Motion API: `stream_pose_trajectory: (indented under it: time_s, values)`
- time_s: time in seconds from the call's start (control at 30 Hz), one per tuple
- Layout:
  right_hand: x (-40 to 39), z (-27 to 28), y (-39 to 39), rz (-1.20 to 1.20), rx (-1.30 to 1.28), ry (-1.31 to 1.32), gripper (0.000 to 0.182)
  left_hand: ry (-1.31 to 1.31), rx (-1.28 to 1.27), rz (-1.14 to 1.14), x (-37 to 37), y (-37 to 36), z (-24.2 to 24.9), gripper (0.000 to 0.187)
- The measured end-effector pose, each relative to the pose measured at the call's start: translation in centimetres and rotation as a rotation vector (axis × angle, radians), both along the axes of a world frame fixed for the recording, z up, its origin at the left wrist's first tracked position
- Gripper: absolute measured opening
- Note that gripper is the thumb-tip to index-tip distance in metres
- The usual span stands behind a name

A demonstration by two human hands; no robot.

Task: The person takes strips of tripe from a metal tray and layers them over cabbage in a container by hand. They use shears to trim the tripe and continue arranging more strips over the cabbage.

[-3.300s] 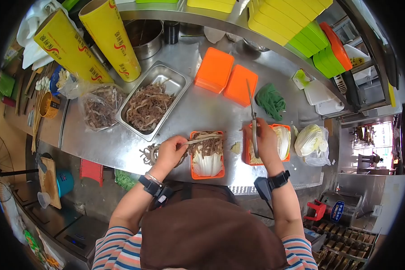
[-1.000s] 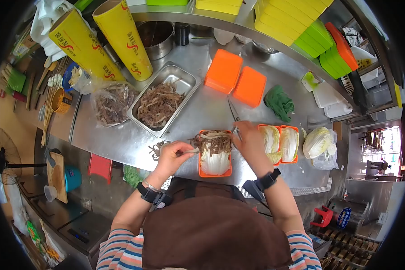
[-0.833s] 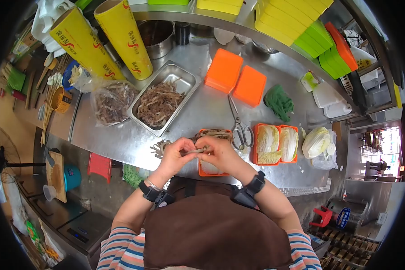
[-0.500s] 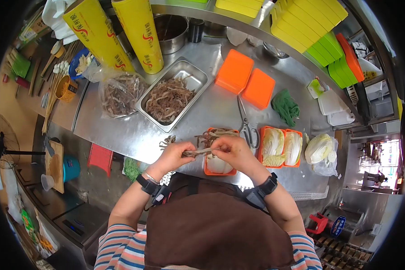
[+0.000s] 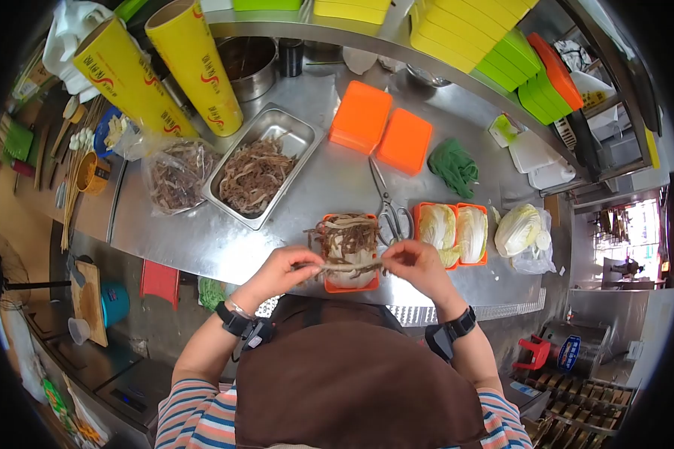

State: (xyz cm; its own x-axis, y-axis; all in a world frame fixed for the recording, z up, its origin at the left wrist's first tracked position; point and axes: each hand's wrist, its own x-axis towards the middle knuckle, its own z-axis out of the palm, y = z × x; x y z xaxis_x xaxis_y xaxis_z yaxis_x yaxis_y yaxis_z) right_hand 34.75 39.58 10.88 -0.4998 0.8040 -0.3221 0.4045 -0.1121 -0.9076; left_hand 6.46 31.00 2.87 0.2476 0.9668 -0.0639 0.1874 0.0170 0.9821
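Greyish-brown, the strip [image 5: 352, 267] spans left hand [image 5: 283, 271] and right hand [image 5: 419, 266], each pinching one end, probably to keep it straight over the near-left orange box [image 5: 352, 289].

I have metal tabletop [image 5: 176, 243] in view. Middle of near edge: open orange box [image 5: 352, 288], cabbage and brown strips [image 5: 348, 224] inside. Scissors [image 5: 385, 197] lie just right of it, points toward far edge. Farther right I see two cabbage-filled boxes [image 5: 473, 264] side by side, then cabbage head [image 5: 518, 232] on clear bag [image 5: 539, 261] by right edge. Behind: crumpled green cloth [image 5: 453, 166], two orange containers [image 5: 360, 118]. Left half: metal tray [image 5: 297, 135] of strips, bulging bag [image 5: 174, 176] beside it. Pot [image 5: 254, 88], black cup [image 5: 290, 58] near far edge.
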Motion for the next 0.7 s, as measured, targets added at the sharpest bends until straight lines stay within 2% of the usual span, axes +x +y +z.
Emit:
stream_pose_trajectory:
  time_s: [0.07,0.1,0.2,0.33,0.4,0.43,0.5,0.6,0.7]
  values:
    - [0.4,-1.5,1.1,-0.105,0.011,0.044,0.011,-0.146,-0.156,0.084,1.0,1.1,0.0,0.013]
    - [0.5,-2.6,1.7,-0.114,0.013,0.045,0.011,-0.144,-0.155,0.076,1.5,1.7,-0.5,0.013]
    - [0.6,-6.1,3.2,-0.206,0.051,0.08,0.01,-0.225,-0.21,0.26,2.5,3.1,-3.1,0.014]
    - [0.4,-7.8,3.6,-0.236,0.069,0.117,0.01,-0.22,-0.263,0.339,3.2,3.5,-3.3,0.014]
    - [0.2,-7.7,3.4,-0.231,0.116,0.049,0.01,-0.129,-0.101,0.417,3.9,3.5,-3.2,0.018]
    - [0.1,-8.3,3.3,-0.23,0.111,0.052,0.01,-0.125,-0.105,0.418,4.0,3.5,-3.1,0.018]
    - [-0.1,-9.4,3.2,-0.226,0.144,0.026,0.012,0.155,0.006,0.454,4.2,3.7,-2.9,0.021]
    - [-0.5,-9.4,2.7,-0.193,0.17,-0.085,0.013,0.185,0.035,0.44,4.3,3.6,-3.3,0.021]
    - [-0.5,-10.8,2.6,-0.234,0.133,-0.043,0.013,0.186,0.021,0.45,4.5,3.7,-3.3,0.018]
